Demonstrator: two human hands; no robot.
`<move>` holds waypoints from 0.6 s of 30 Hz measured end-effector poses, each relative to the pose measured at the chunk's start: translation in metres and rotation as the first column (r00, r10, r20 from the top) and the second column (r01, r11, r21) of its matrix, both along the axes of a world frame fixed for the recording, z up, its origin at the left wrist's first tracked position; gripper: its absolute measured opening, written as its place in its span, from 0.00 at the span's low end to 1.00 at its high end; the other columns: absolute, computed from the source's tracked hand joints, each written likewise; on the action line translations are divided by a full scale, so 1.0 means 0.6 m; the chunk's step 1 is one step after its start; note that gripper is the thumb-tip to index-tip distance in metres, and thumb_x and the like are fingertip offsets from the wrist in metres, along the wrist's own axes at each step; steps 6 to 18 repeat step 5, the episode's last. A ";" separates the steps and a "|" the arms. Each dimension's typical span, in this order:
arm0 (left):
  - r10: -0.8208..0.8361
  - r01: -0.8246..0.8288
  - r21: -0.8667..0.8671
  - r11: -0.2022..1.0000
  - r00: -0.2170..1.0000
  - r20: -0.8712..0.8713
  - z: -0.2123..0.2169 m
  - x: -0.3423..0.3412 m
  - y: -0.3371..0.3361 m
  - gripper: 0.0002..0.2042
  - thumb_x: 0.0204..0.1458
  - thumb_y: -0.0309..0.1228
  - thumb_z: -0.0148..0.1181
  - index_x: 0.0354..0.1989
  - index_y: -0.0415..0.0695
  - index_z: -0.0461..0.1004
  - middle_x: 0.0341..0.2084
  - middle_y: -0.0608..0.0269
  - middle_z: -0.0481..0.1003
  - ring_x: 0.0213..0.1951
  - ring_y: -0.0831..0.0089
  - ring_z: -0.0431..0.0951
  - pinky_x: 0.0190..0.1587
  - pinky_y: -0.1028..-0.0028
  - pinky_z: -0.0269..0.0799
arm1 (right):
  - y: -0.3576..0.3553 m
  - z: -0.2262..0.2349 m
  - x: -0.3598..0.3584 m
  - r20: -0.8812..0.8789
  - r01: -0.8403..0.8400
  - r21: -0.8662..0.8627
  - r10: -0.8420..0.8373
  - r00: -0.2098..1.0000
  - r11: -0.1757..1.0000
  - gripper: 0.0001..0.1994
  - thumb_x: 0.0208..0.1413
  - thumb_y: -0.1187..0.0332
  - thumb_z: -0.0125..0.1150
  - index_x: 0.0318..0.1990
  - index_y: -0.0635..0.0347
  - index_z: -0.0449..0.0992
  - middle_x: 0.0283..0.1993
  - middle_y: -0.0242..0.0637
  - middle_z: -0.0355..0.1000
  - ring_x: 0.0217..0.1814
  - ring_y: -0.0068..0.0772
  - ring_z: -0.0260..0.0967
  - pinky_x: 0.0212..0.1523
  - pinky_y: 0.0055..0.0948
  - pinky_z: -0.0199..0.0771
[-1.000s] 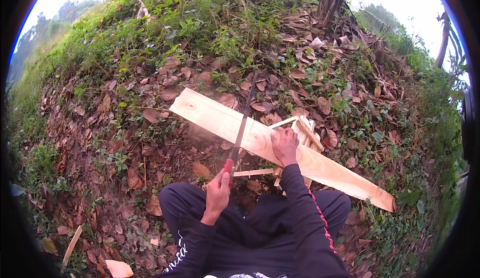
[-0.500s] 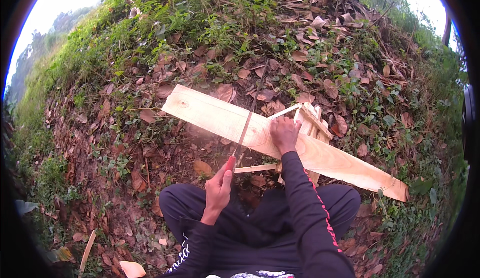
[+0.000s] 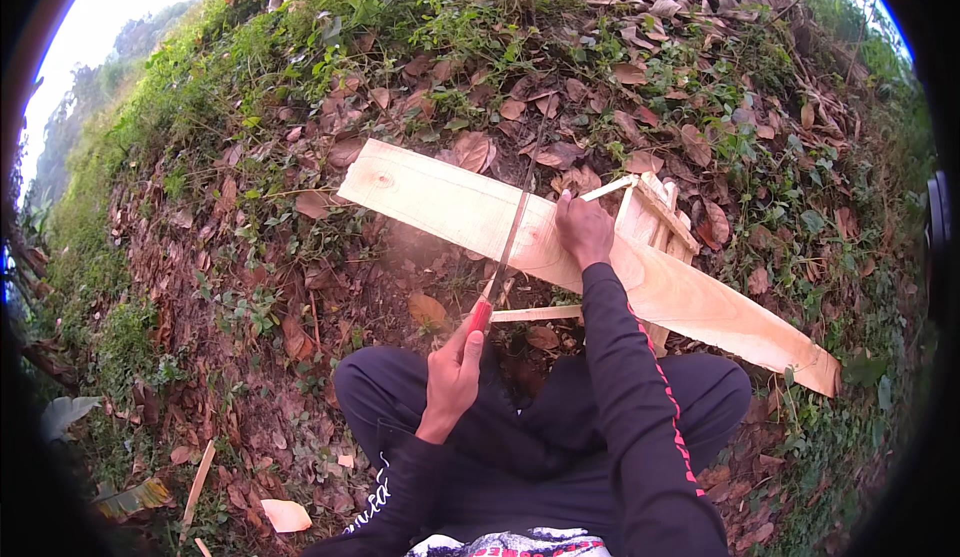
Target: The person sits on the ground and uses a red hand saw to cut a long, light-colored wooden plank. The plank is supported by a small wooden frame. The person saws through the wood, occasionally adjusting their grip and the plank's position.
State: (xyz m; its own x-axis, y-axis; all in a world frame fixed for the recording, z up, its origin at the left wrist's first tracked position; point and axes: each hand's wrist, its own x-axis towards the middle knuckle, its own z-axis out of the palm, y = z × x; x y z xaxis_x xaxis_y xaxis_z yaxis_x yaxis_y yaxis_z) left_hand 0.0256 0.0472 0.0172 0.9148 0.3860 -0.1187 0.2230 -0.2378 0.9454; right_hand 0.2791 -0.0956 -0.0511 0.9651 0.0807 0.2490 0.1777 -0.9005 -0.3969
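A long pale wooden plank (image 3: 450, 197) lies slantwise in front of my knees, its right end nearer me. My left hand (image 3: 455, 369) is closed round the red handle of a handsaw (image 3: 516, 227). The saw's thin dark blade crosses the plank left of its middle, and its tip reaches beyond the far edge over the leaves. Just right of the blade, my right hand (image 3: 584, 229) bears down on the plank with its fingers curled at the far edge. Beneath the plank is a support of nailed wooden pieces (image 3: 655, 212), partly hidden.
A thin wooden strip (image 3: 538, 314) sticks out from under the plank toward the left. Wood offcuts (image 3: 287, 515) lie on the ground at lower left. Dry brown leaves (image 3: 427, 309) and green plants cover the slope around. My bent legs (image 3: 400, 392) are close to the plank.
The saw has slid slightly back toward me, its handle now farther from the plank's near edge. My right hand keeps its place on the plank. The whole view has shifted a little.
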 end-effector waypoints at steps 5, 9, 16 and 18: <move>-0.002 0.008 0.058 0.998 0.995 -0.099 0.031 0.036 -0.013 0.19 0.65 0.40 0.50 0.60 0.44 0.70 0.40 0.47 0.80 0.46 0.69 0.80 0.45 0.74 0.72 | -0.004 0.007 -0.005 -0.095 0.015 0.015 -0.014 0.995 1.000 0.26 0.63 0.55 0.41 0.22 0.60 0.80 0.27 0.54 0.76 0.32 0.56 0.76 0.41 0.51 0.74; -0.002 0.008 0.058 0.998 0.995 -0.099 0.031 0.036 -0.013 0.19 0.65 0.40 0.50 0.60 0.44 0.70 0.40 0.47 0.80 0.46 0.69 0.80 0.45 0.74 0.72 | -0.004 0.007 -0.005 -0.095 0.015 0.015 -0.014 0.995 1.000 0.26 0.63 0.55 0.41 0.22 0.60 0.80 0.27 0.54 0.76 0.32 0.56 0.76 0.41 0.51 0.74; -0.002 0.008 0.058 0.998 0.995 -0.099 0.031 0.036 -0.013 0.19 0.65 0.40 0.50 0.60 0.44 0.70 0.40 0.47 0.80 0.46 0.69 0.80 0.45 0.74 0.72 | -0.004 0.007 -0.005 -0.095 0.015 0.015 -0.014 0.995 1.000 0.26 0.63 0.55 0.41 0.22 0.60 0.80 0.27 0.54 0.76 0.32 0.56 0.76 0.41 0.51 0.74; -0.002 0.008 0.058 0.998 0.995 -0.099 0.031 0.036 -0.013 0.19 0.65 0.40 0.50 0.60 0.44 0.70 0.40 0.47 0.80 0.46 0.69 0.80 0.45 0.74 0.72 | -0.004 0.007 -0.005 -0.095 0.015 0.015 -0.014 0.995 1.000 0.26 0.63 0.55 0.41 0.22 0.60 0.80 0.27 0.54 0.76 0.32 0.56 0.76 0.41 0.51 0.74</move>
